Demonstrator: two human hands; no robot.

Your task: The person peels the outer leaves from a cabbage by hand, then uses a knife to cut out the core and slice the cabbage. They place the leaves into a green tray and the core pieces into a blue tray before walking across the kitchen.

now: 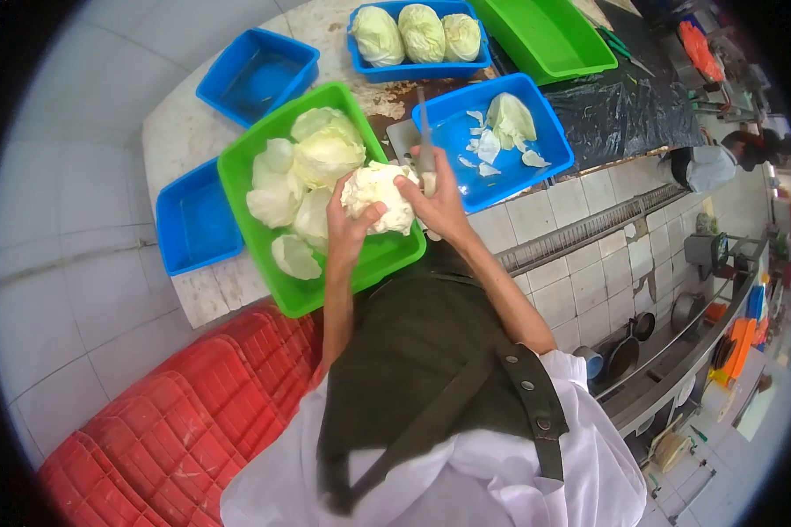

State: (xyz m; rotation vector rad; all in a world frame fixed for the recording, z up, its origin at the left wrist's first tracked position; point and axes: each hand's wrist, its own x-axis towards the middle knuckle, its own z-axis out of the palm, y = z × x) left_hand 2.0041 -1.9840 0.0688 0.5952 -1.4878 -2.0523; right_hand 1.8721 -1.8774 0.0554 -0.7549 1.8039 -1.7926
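A pale cabbage head (376,195) is held between both hands above the near right part of a green tub (277,294). My left hand (347,227) is wrapped round its left side, thumb on top. My right hand (441,204) grips a knife (425,132), its blade pointing away from me, while the thumb presses on the cabbage. Loose cabbage leaves (277,184) lie in the green tub. To the right, a blue tub (545,132) holds a larger cabbage piece (510,121) and several small scraps (488,147).
Three cabbages (422,35) sit in a blue tub (395,72) at the back. Two more blue tubs (259,79) (198,220) stand left on the worn table (171,123). Another green tub (554,39) is back right. Red crates (193,413) stand lower left; another person (712,167) is far right.
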